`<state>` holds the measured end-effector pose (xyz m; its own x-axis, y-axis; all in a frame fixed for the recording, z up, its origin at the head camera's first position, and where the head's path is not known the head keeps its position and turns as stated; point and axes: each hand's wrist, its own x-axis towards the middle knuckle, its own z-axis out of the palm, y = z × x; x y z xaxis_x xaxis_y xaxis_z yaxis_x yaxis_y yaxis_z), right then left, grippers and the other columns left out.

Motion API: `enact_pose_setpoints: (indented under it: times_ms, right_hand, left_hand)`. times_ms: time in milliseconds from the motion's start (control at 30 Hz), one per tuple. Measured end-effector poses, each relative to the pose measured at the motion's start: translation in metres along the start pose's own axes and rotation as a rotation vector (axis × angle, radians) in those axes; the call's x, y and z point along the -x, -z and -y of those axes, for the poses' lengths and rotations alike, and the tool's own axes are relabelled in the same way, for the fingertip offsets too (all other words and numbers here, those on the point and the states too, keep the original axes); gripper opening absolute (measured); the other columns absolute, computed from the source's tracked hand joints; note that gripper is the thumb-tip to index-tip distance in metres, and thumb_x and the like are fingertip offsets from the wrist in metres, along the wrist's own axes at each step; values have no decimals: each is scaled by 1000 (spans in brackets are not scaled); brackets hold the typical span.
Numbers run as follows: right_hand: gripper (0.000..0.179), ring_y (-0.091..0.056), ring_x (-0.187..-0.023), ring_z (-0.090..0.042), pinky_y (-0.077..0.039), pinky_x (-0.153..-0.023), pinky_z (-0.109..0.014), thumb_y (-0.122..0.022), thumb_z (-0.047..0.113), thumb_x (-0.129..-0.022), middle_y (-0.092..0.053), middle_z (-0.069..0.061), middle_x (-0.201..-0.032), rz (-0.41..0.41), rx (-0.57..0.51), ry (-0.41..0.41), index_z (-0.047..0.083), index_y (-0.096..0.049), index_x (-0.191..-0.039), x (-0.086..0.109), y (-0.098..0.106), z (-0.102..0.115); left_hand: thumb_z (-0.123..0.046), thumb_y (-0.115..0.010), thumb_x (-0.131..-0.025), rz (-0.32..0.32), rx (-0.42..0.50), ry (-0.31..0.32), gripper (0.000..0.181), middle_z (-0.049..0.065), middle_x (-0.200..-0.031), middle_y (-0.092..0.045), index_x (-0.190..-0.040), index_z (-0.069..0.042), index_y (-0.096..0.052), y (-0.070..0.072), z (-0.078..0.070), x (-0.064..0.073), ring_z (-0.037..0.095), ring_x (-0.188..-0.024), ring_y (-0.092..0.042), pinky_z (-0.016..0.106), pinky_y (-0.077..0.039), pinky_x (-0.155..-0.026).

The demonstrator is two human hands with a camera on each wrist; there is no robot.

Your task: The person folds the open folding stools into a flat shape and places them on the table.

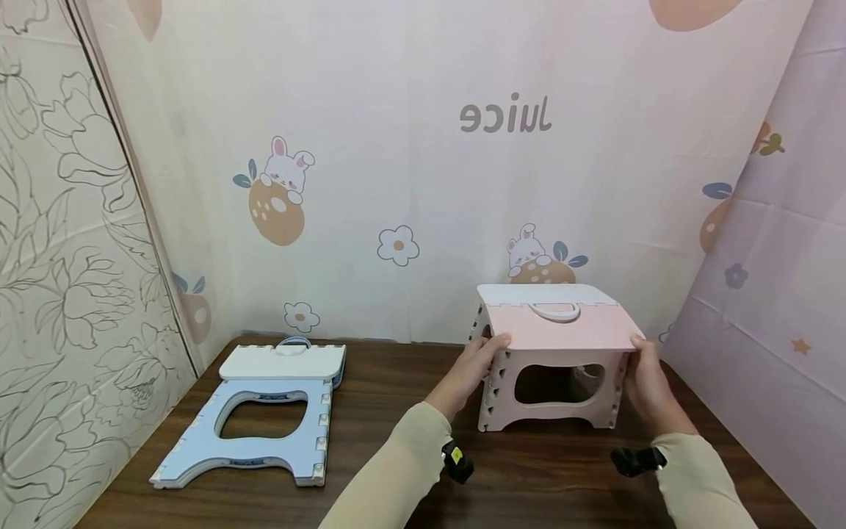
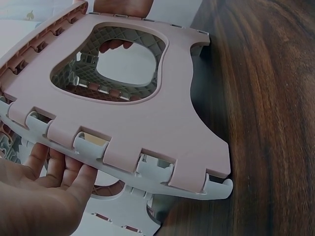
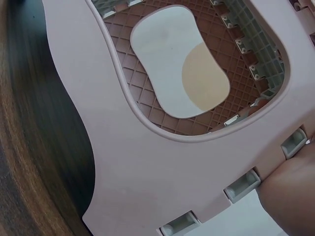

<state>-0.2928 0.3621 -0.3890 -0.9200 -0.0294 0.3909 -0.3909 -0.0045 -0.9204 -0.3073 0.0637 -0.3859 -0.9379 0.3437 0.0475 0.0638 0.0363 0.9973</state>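
A pink and white folding step stool (image 1: 568, 332) stands unfolded on its legs at the right of the table, a white carry handle (image 1: 558, 316) on its top. My left hand (image 1: 468, 369) grips its left side, thumb on the top's front corner. In the left wrist view, the fingers (image 2: 74, 172) press against the white hinged side panel (image 2: 162, 184). My right hand (image 1: 651, 382) holds the opposite side, thumb at the right front corner. The right wrist view shows the pink front panel (image 3: 133, 182) with its rounded opening, and part of that hand (image 3: 290, 191) at the hinged edge.
A blue and white folding stool (image 1: 254, 433) lies folded flat at the left of the dark wooden table (image 1: 396, 411). Behind the table hangs a printed curtain (image 1: 403, 176), with a pinkish one (image 1: 760, 308) along the right side.
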Motion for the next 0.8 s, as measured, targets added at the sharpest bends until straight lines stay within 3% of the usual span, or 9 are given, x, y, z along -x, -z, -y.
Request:
enact_pose_setpoints:
  times_ms: [800]
  right_hand:
    - [65,-4,-142,-13,-7,-110,-20,-9,40,-108,-1,-14,-159,45,52,-49,2,6,-159,-4,-15,3]
  left_hand:
    - [-71,-50,-89,0,-10,-16,74,7,-119,-56,-126,-6,-53,18,3,4,23,-113,-54,56,-39,-104]
